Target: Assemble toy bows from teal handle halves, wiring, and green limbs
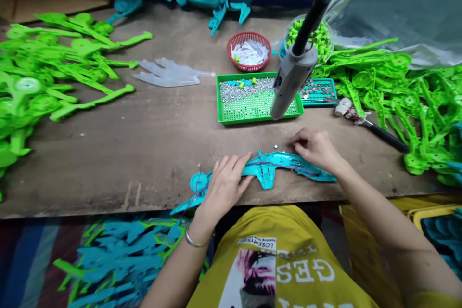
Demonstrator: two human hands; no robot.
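Observation:
A long turquoise plastic shell [267,168] lies along the front edge of the table, its open, ribbed side up. A thin reddish-purple wire runs along its inside. My left hand [224,179] is closed over the shell's left half, thumb at the near edge. Over the right half is my right hand [318,150], its fingertips pinched together just past the shell's far edge. Whatever they hold, if anything, is too small to make out. A small silvery disc [275,147] rests on the table just beyond the shell.
An electric screwdriver [294,82] hangs over a green tray [249,109] of screws. Behind stand a red basket [249,67] and a tub of green pieces [323,41]. Green plastic parts [382,82] pile up right and left. A black-handled tool [386,135] lies right.

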